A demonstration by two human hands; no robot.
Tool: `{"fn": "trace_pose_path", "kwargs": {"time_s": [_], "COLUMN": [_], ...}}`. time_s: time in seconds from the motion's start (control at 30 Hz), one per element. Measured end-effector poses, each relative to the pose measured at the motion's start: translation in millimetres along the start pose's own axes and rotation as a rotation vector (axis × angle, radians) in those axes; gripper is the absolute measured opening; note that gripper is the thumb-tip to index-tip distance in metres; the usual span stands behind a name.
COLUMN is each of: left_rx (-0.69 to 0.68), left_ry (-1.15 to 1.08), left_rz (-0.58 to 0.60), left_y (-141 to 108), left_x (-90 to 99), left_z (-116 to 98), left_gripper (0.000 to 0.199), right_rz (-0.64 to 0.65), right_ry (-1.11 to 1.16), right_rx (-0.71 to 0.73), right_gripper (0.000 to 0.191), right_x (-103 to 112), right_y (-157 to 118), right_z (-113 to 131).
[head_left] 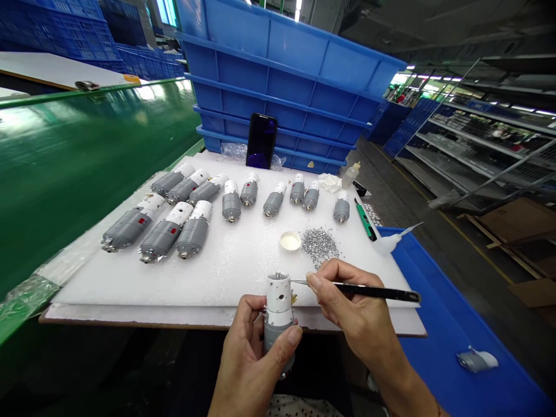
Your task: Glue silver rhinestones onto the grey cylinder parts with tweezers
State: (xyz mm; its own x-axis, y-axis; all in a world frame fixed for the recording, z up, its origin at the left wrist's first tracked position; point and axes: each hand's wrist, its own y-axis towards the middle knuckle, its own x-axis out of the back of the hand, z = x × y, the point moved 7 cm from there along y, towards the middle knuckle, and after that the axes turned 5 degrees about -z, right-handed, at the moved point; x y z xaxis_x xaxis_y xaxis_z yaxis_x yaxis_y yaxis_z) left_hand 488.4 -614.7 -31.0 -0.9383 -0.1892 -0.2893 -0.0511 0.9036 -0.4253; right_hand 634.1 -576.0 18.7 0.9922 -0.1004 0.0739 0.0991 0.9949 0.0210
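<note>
My left hand (256, 353) is wrapped round a grey and white capsule-shaped model (279, 307), held upright at the board's front edge. In my right hand (354, 307) are black-handled tweezers (373, 291), pinched between thumb and fingers. Their thin metal tip touches or nearly touches the right side of the model's white upper part; any small piece at the tip is too small to tell. Beyond the model, a small round dish of pale stuff (290, 242) sits beside a heap of tiny silvery parts (320, 245) on the white foam board (234, 272).
Several similar models (194, 230) lie or stand on the board's left and back. A phone (261, 141) leans on stacked blue crates (278, 75). At right are a green cutter (365, 219), a dropper bottle (386, 244) and a blue tray (460, 324) holding a wrapped model.
</note>
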Motion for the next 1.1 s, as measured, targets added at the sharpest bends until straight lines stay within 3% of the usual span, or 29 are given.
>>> {"fn": "trace_pose_path", "kwargs": {"time_s": [0.43, 0.83, 0.97, 1.1], "left_rx": [-0.064, -0.022, 0.049, 0.161], "left_ry": [0.065, 0.031, 0.016, -0.215], "left_rz": [-0.013, -0.051, -0.081, -0.073], "left_y": [1, 2, 0, 1], "left_x": [3.5, 3.8, 7.2, 9.8], "left_z": [-4, 0, -1, 0], "left_gripper": [0.03, 0.033, 0.037, 0.031], "right_rz": [0.021, 0.023, 0.009, -0.153], "right_ry": [0.008, 0.034, 0.061, -0.147], "right_rx": [0.025, 0.004, -0.006, 0.089], "right_gripper": [0.033, 0.033, 0.032, 0.032], "right_x": [-2, -3, 12, 44], "right_y": [1, 0, 7, 18], "right_z": [1, -1, -8, -21]}}
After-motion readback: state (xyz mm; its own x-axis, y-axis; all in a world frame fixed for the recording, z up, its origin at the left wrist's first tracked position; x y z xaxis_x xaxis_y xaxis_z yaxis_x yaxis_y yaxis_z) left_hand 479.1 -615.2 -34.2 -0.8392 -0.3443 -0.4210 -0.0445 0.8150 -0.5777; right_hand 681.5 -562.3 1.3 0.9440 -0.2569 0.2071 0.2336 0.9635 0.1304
